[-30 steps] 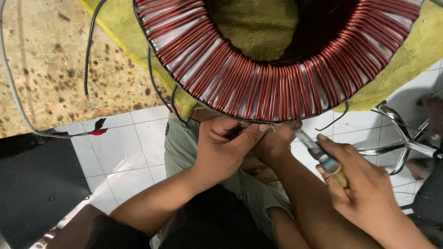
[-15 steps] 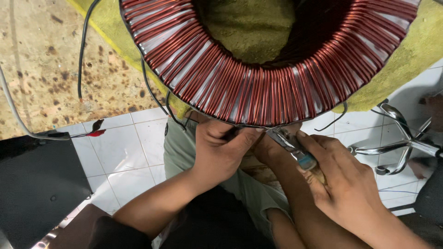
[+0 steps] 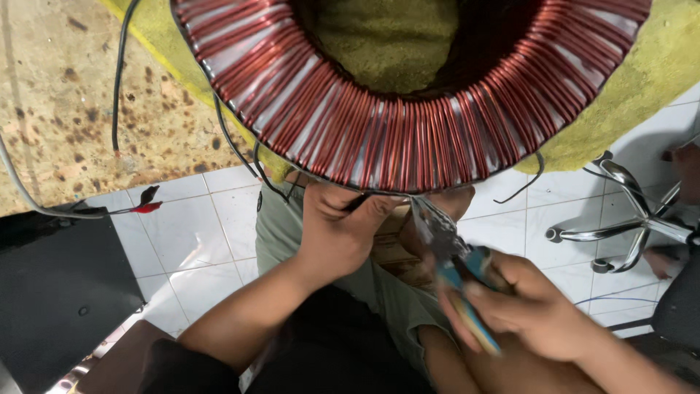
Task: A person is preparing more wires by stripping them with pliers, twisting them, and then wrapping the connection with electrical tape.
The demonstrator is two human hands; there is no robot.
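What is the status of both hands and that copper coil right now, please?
Left hand pinching a dark wire under the copper coil. Right hand closed on blue-handled pliers, tip at the coil's lower edge. Nothing blocking.

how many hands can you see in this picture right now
2. The left hand grips something dark under the copper coil's rim; the right hand holds blue-handled pliers lower right. Others may be out of view.

**Pliers at the lower rim of a copper coil**

A large toroidal coil wound in red-copper wire rests on a yellow-green cloth. The left hand pinches a dark wire end just under the coil's lower rim. The right hand grips blue-and-yellow-handled pliers, tip up near the rim. A chrome chair base stands on the white tiled floor.
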